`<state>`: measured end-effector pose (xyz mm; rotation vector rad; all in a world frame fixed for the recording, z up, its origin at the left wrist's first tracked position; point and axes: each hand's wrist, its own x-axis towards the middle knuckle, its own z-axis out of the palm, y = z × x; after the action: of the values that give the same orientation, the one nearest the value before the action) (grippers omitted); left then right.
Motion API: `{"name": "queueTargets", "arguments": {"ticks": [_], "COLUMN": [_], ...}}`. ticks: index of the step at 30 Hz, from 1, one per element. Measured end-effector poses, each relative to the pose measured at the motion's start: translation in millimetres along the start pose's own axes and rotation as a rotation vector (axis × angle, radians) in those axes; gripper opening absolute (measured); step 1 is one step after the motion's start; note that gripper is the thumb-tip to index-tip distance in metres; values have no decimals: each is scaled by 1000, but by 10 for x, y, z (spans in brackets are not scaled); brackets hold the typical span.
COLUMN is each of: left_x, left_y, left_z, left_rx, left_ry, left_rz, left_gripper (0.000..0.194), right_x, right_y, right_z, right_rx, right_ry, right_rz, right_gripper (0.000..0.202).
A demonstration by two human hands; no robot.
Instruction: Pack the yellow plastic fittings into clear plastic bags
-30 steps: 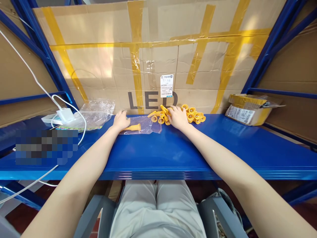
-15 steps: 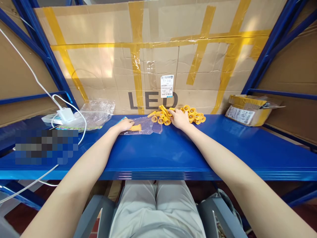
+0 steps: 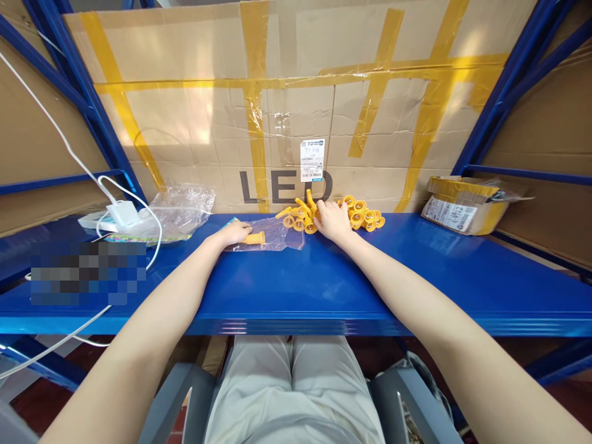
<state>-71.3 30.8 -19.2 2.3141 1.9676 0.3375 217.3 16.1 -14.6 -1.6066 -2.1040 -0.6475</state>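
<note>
On the blue shelf (image 3: 296,277), the yellow pieces (image 3: 356,219) heap around the nearer right hand (image 3: 333,219), fingers bent over them, grip unclear from here. The left hand (image 3: 235,234) rests curled on the clear bag (image 3: 282,234), its hold hidden; rightward from its fingers, a lone yellow piece (image 3: 255,238) lies sideways.

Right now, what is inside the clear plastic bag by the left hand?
One yellow piece with a flared end shows, seemingly inside the clear plastic bag. The left hand covers its other end and part of the bag; whatever lies there cannot be seen.
</note>
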Motion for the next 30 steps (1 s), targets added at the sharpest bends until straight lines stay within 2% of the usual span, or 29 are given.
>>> {"name": "queueTargets", "arguments": {"ticks": [4,9,12,17,23,27,30], "left_x": [20,32,26,38,87,91,87], "left_y": [-25,-87,-125,-169,-212,-235,-246], "left_z": [12,1,-11,-8,25,27,35], "left_rx": [-13,-58,-71,-33,-12,-6,-24], "left_ry": [9,5,7,19,23,27,53], "left_rz": [-8,-44,-50,-73,-89,-80,-79], "left_gripper": [46,43,42,47,47,46,44], "right_x": [15,49,66,60,21,-3,-13], "right_y": [44,83,95,117,75,25,-8], "right_z": [-26,-140,-236,-406,-557,-618,-659], "right_rx": [92,332,497,674,616,534,501], "right_ry": [66,173,172,53,-177,-226,-237], "right_rz": [42,97,88,-63,-214,-209,-135], "right_gripper": [32,30,32,31,28,27,27]}}
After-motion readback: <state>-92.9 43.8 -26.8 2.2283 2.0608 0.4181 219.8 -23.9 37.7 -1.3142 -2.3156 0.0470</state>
